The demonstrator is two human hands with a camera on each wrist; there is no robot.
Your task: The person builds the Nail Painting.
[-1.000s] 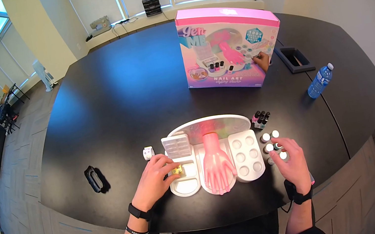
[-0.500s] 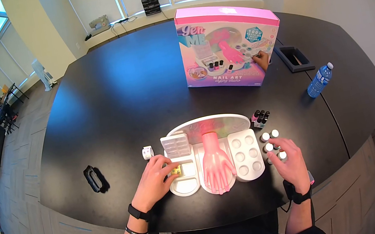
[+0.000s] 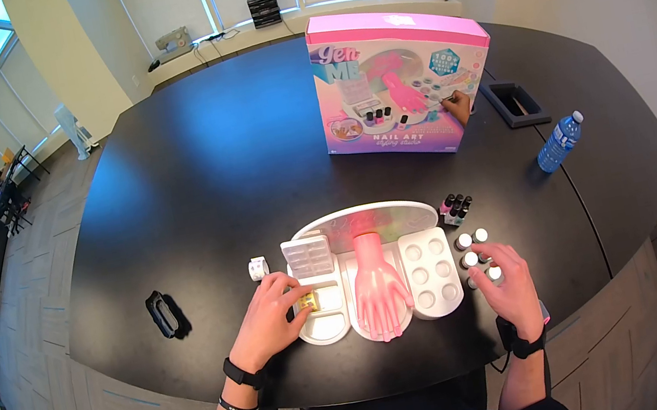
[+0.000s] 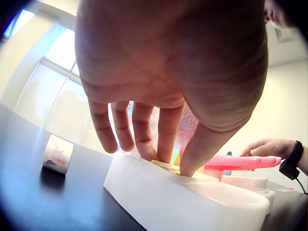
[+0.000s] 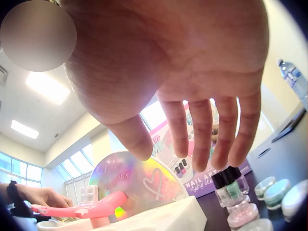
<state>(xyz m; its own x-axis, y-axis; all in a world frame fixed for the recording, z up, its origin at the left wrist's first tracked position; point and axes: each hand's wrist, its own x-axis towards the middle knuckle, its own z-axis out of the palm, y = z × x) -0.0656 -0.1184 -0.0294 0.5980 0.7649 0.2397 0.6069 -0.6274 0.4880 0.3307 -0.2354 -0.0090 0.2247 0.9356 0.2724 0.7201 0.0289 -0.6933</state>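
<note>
My left hand (image 3: 271,316) reaches into the left section of a white nail-art station (image 3: 326,328). Its thumb and fingertips pinch a small yellow piece (image 3: 309,301) low in the middle compartment; the fingers partly hide it. A pink model hand (image 3: 377,289) lies palm down at the station's centre, before a shiny backboard (image 5: 139,178). On the right, a white palette (image 3: 432,274) has several round wells. My right hand (image 3: 512,287) hangs loosely, fingers apart and holding nothing, over small white-lidded jars (image 3: 469,259). The right wrist view shows these jars (image 5: 243,215) below the fingertips.
Nail polish bottles (image 3: 457,209) stand behind the jars. A patterned roll (image 3: 258,268) is left of the station, with a black band-like object (image 3: 163,315) farther left. A large pink box (image 3: 404,86), a water bottle (image 3: 561,143) and a black table recess (image 3: 515,103) lie beyond.
The yellow piece has shifted slightly left and down in the compartment, still between my left fingers. My right hand stays nearly still over the jars.
</note>
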